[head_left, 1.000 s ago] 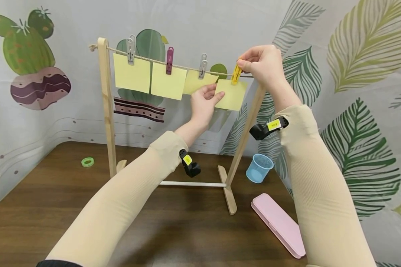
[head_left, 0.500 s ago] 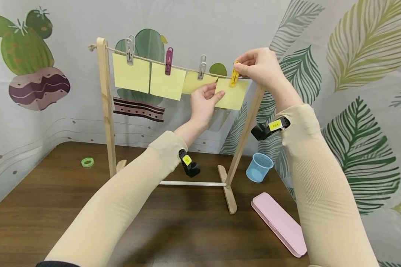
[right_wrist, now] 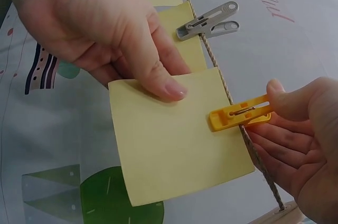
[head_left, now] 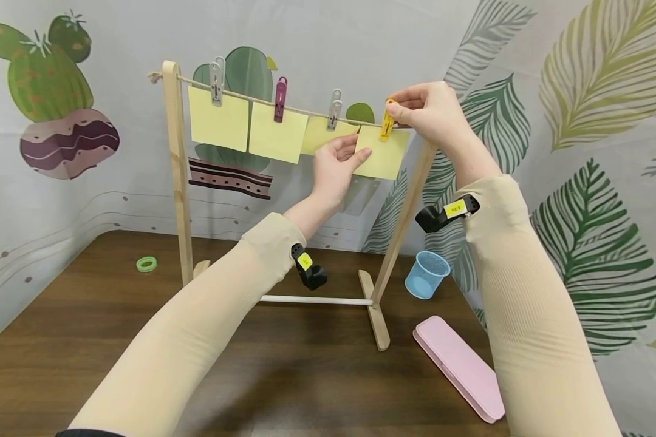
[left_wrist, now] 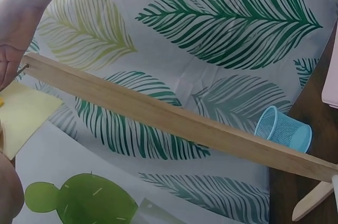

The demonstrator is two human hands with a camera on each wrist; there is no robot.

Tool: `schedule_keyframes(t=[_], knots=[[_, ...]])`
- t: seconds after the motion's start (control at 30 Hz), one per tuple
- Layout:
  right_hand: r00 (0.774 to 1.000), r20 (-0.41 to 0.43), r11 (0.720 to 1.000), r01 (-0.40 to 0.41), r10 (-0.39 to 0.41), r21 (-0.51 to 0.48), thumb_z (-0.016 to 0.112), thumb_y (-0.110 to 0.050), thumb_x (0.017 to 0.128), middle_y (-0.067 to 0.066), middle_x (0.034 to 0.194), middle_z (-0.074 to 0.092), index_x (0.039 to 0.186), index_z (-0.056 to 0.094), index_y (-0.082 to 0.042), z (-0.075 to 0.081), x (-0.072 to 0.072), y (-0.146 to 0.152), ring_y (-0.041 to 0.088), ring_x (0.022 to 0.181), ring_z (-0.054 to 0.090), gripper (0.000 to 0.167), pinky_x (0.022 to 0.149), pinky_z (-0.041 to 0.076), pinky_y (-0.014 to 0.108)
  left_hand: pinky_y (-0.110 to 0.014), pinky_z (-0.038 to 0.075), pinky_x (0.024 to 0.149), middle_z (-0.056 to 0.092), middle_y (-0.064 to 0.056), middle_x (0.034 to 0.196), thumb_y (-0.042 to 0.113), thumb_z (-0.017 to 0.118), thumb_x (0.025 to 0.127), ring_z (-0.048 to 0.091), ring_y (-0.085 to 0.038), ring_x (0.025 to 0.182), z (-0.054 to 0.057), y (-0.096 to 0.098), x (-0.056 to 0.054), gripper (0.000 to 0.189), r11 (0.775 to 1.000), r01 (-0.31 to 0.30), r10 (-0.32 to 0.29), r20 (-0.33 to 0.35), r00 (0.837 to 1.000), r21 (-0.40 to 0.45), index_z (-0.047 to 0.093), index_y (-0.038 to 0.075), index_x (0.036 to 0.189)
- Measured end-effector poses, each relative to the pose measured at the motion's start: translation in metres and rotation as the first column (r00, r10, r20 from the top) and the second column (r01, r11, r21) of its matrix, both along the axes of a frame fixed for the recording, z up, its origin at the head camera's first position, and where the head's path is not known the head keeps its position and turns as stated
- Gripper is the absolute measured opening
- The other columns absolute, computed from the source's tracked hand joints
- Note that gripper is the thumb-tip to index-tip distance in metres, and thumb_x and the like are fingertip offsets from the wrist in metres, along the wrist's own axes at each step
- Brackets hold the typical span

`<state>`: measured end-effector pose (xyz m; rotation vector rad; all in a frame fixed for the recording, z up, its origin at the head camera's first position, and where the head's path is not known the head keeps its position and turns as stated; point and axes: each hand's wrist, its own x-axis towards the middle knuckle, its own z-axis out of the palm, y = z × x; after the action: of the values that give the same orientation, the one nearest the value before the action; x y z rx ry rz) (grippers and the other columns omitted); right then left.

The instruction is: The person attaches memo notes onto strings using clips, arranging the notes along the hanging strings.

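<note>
My left hand (head_left: 333, 173) pinches the left edge of a square yellow paper note (head_left: 379, 159), its thumb on the front face. At the note's top edge, a yellow clothespin (right_wrist: 237, 115) sits over the twine (right_wrist: 221, 78). Thumb and fingers of my right hand (head_left: 432, 115) pinch the handles of that clothespin. Further left along the twine hang several more yellow notes (head_left: 218, 119). Grey clothespins (head_left: 334, 110) and a purple clothespin (head_left: 280, 100) hold them. In the left wrist view only part of the held note (left_wrist: 26, 115) shows.
A wooden stand (head_left: 176, 170) carries the twine, with a white bar (head_left: 317, 300) low between its legs. On the brown table (head_left: 284, 376) are a blue mesh cup (head_left: 427, 276), a long pink case (head_left: 459, 367) and a green ring (head_left: 146, 264). A leaf-printed cloth hangs behind.
My right hand has come down slightly with the yellow clothespin, which now stands more upright on the note. The left hand keeps its pinch on the note's edge.
</note>
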<state>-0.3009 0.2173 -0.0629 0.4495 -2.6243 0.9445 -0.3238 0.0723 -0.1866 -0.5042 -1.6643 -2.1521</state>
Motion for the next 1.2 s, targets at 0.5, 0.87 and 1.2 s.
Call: schedule_keyframes(t=[0.5, 0.87, 1.2], knots=[[0.998, -0.059, 0.999, 0.020, -0.022, -0.028, 0.059, -0.038, 0.096, 0.013, 0.134, 0.062, 0.137, 0.057, -0.008, -0.004, 0.003, 0.001, 0.016, 0.116, 0.063, 0.050, 0.097, 0.051, 0.029, -0.023, 0.055, 0.087, 0.070, -0.022, 0.113, 0.005, 0.072, 0.088, 0.069, -0.022, 0.105, -0.008, -0.015, 0.004, 0.033, 1.000, 0.005, -0.005, -0.024, 1.000, 0.002, 0.067, -0.004, 0.118], [0.991, -0.136, 0.986, -0.007, -0.016, -0.164, 0.069, -0.032, 0.091, 0.010, 0.137, 0.060, 0.140, 0.054, -0.011, -0.011, 0.004, 0.005, 0.016, 0.122, 0.060, 0.056, 0.102, 0.047, 0.027, -0.025, 0.057, 0.079, 0.074, -0.019, 0.095, 0.004, 0.071, 0.088, 0.069, -0.006, 0.072, -0.024, -0.036, 0.010, 0.024, 1.000, 0.028, -0.027, -0.047, 0.999, 0.011, 0.068, -0.009, 0.109], [0.878, -0.471, 0.874, -0.163, -0.083, -0.458, 0.071, -0.013, 0.088, -0.002, 0.096, 0.073, 0.105, 0.072, -0.004, -0.040, 0.011, 0.003, 0.007, 0.088, 0.067, 0.020, 0.084, 0.052, 0.020, -0.024, 0.056, 0.071, 0.074, 0.005, 0.078, 0.007, 0.071, 0.089, 0.068, -0.004, 0.069, -0.061, -0.060, 0.019, 0.022, 0.996, 0.033, -0.035, -0.017, 0.999, -0.086, 0.070, -0.008, 0.104]])
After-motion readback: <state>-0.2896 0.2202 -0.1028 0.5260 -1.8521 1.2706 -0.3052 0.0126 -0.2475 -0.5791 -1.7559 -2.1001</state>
